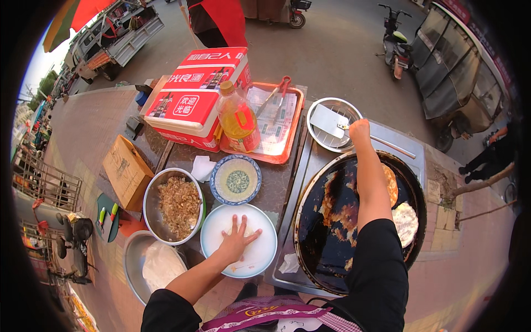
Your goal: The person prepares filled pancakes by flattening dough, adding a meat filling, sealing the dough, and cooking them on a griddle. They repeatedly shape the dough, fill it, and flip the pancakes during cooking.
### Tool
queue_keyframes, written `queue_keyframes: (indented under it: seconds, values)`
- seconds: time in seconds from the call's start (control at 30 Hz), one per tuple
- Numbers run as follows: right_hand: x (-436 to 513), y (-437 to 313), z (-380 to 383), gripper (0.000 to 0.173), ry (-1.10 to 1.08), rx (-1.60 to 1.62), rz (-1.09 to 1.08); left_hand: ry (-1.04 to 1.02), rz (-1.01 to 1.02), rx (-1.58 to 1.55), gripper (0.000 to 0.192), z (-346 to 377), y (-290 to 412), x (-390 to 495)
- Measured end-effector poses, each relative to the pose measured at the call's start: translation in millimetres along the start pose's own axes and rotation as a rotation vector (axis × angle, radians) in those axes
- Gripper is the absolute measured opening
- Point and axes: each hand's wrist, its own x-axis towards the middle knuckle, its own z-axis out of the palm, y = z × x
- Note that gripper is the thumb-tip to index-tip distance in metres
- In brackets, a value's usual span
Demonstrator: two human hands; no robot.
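My left hand point(237, 244) lies palm down on a white plate point(262, 234), fingers spread. A pale, flat bit, perhaps dough, shows partly beneath it; the palm hides the rest. In my right hand point(360, 129) is the handle of a metal spatula point(325, 119). Its wide blade sits over a round steel pan with a wire rack point(322, 142). Below my right forearm is a round black griddle point(317, 249), oily and streaked with brown residue. A browned flatbread point(390, 184) and a paler flatbread point(405, 224) lie along its right side, partly covered by my arm.
Left of the plate stand a bowl of chopped filling point(176, 203) and a steel basin point(135, 259) holding dough point(161, 265). A blue-rimmed bowl point(215, 186), an oil bottle point(237, 124), an orange tray point(299, 124) with red-handled tongs point(283, 88) and a red carton point(186, 91) stand beyond.
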Motion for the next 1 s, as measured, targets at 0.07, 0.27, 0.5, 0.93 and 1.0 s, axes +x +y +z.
queue_keyframes:
  seconds: [0.07,0.27,0.5,0.93,1.0]
  values:
    - [-2.7,-0.2,-14.6,0.016,-0.056,-0.112,-0.028,0.009,-0.012,0.009,0.123,-0.3,-0.5,0.1]
    - [-86.8,21.4,-87.3,0.013,0.063,-0.048,0.063,0.032,0.010,0.068,0.126,8.6,-3.2,-0.3]
    - [-356.0,42.2,-181.3,0.020,-0.322,0.185,0.075,0.057,0.014,0.078,0.130,9.7,-4.6,1.7]
    - [-577.6,19.7,-198.3,0.044,-1.161,0.484,0.367,0.095,-0.016,0.078,0.135,17.8,-5.4,4.7]
    - [-573.6,29.5,-175.2,0.044,-1.155,0.519,0.368,0.096,-0.025,0.073,0.135,19.1,-5.1,6.3]
